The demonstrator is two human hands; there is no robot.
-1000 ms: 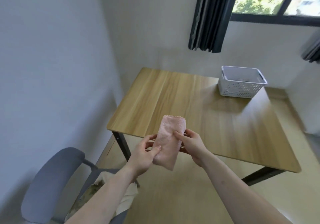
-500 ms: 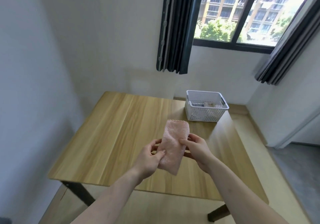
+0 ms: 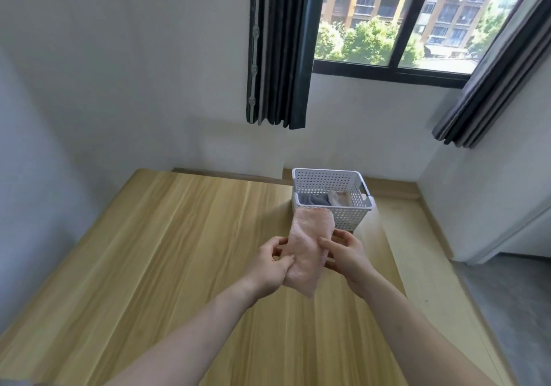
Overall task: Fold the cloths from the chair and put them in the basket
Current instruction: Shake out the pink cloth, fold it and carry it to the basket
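Folded pink terry cloth (image 3: 307, 247) hangs above the wooden surface (image 3: 179, 251), pinched by the left hand (image 3: 272, 266) and right hand (image 3: 347, 256), so the carrying step seems underway, and next it needs lowering into the white perforated plastic basket (image 3: 334, 217) just beyond.

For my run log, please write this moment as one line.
step: carry to basket | left hand: holds pink cloth | right hand: holds same cloth | cloth: folded, above table | basket: already holds cloths

Basket (image 3: 348, 220) on table (image 3: 167, 254), far right; cloth (image 3: 307, 245) held before it.
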